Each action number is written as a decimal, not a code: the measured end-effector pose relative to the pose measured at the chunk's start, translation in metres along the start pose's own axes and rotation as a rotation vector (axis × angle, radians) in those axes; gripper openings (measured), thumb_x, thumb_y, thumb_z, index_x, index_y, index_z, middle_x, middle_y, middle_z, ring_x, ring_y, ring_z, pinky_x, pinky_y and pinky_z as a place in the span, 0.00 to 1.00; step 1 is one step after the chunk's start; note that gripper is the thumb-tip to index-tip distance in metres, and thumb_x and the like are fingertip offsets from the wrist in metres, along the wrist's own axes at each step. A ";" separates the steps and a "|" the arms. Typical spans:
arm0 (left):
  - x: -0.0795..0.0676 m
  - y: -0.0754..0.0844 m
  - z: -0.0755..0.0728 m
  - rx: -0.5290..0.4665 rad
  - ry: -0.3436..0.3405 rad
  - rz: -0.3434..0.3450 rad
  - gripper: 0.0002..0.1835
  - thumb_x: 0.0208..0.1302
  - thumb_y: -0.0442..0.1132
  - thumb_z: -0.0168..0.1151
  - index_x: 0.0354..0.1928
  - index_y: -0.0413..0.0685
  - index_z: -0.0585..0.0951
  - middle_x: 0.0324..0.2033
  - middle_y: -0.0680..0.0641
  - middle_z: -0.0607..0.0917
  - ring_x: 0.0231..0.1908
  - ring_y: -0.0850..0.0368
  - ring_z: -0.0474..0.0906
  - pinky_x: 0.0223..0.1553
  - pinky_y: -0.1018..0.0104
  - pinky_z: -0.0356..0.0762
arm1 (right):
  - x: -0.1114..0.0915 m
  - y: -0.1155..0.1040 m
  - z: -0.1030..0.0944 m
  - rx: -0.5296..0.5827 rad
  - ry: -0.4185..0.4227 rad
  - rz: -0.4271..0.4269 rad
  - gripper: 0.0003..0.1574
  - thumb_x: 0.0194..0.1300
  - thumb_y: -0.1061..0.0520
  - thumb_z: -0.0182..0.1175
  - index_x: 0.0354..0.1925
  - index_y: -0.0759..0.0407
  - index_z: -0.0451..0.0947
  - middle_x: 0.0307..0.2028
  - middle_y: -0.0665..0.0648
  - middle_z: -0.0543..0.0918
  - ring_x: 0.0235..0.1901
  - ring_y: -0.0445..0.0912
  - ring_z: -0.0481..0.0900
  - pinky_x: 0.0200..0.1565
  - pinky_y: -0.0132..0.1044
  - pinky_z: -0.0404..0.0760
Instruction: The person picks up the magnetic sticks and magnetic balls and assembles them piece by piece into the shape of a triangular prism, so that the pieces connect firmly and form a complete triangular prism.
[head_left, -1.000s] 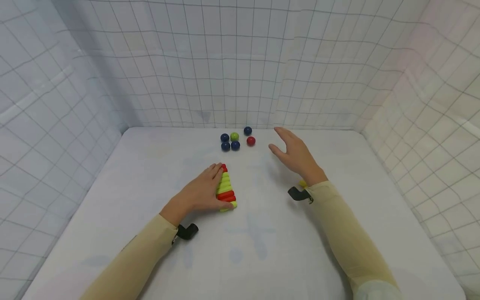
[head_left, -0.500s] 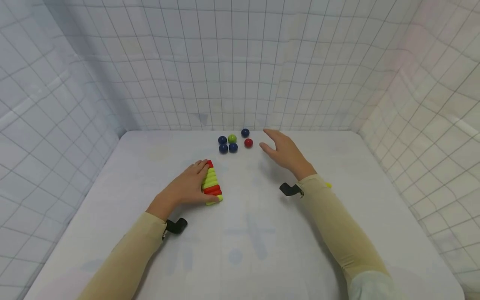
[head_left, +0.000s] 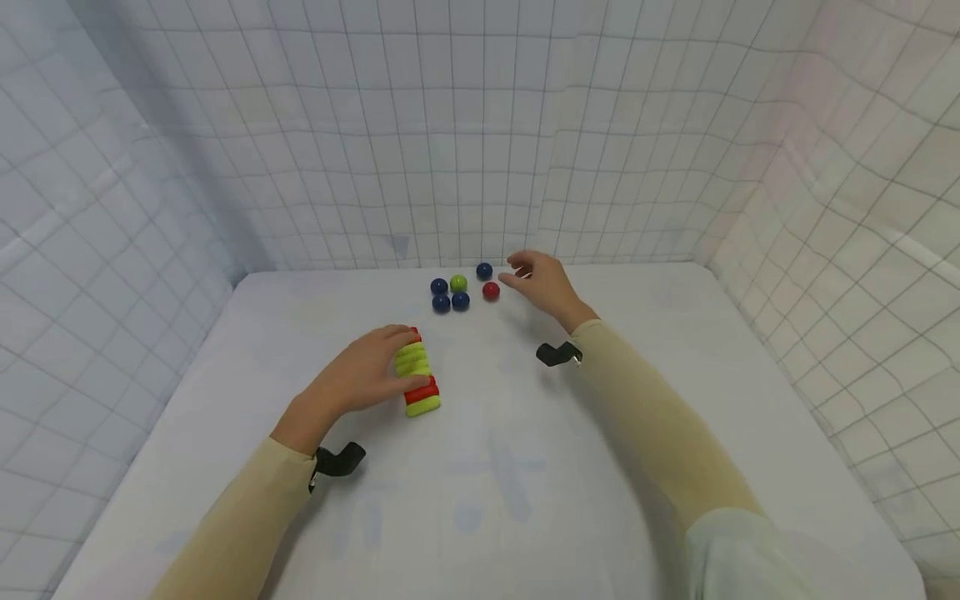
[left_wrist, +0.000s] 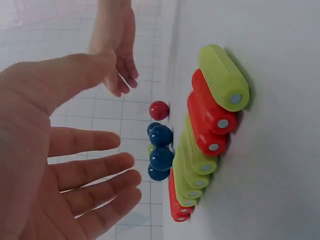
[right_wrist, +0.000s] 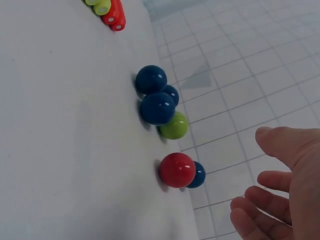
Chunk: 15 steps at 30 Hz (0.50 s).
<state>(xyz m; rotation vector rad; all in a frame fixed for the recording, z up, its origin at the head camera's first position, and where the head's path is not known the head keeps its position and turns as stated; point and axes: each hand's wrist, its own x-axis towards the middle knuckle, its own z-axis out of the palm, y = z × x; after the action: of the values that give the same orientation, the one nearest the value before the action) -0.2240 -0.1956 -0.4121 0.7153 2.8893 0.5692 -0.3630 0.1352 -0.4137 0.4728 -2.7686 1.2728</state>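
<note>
A row of lime-green and red magnetic rods (head_left: 412, 364) lies side by side on the white table. Silver discs show in the rod ends, as on the nearest lime-green rod (left_wrist: 223, 77). My left hand (head_left: 358, 371) hovers over the row's left side, its fingers extended; the left wrist view shows a gap between fingers and rods. At the back, my right hand (head_left: 547, 287) hangs right of the red ball (head_left: 491, 291) and a lone navy ball (head_left: 484, 271), fingers loosely bent and holding nothing. A lime-green ball (right_wrist: 173, 125) sits with several navy balls (right_wrist: 157, 108) to their left.
A white grid-patterned cloth wall (head_left: 472, 150) rises right behind the balls, with similar walls at left and right. The white table (head_left: 480, 467) runs forward between my sleeves. Black wrist mounts (head_left: 558, 354) stick out under both wrists.
The rod row slid left with my left hand, which then lifted off it. My right hand moved left towards the red ball and its fingers bent more.
</note>
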 end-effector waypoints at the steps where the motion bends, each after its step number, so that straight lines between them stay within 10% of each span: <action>1: -0.001 0.002 -0.001 -0.012 -0.003 0.011 0.41 0.70 0.60 0.72 0.74 0.39 0.77 0.71 0.38 0.78 0.71 0.38 0.73 0.70 0.38 0.71 | 0.003 0.003 0.004 0.008 -0.005 0.022 0.32 0.76 0.45 0.70 0.67 0.63 0.80 0.61 0.62 0.84 0.57 0.53 0.81 0.59 0.48 0.82; 7: -0.006 0.013 -0.004 -0.072 -0.074 0.089 0.14 0.70 0.44 0.77 0.51 0.46 0.90 0.38 0.54 0.87 0.39 0.55 0.81 0.45 0.56 0.83 | 0.016 0.018 0.025 0.007 -0.019 0.097 0.32 0.75 0.42 0.71 0.66 0.61 0.81 0.57 0.57 0.84 0.57 0.52 0.80 0.59 0.46 0.81; 15: -0.006 0.018 0.004 -0.059 -0.129 0.087 0.07 0.66 0.42 0.80 0.42 0.53 0.90 0.29 0.58 0.82 0.33 0.58 0.77 0.39 0.61 0.80 | 0.022 0.028 0.042 0.033 -0.033 0.121 0.36 0.71 0.39 0.73 0.64 0.62 0.82 0.55 0.57 0.86 0.54 0.51 0.82 0.56 0.46 0.81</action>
<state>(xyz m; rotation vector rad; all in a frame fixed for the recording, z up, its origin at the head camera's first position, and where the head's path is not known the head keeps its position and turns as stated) -0.2107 -0.1824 -0.4087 0.8403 2.7226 0.5925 -0.3891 0.1158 -0.4580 0.3362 -2.8469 1.3492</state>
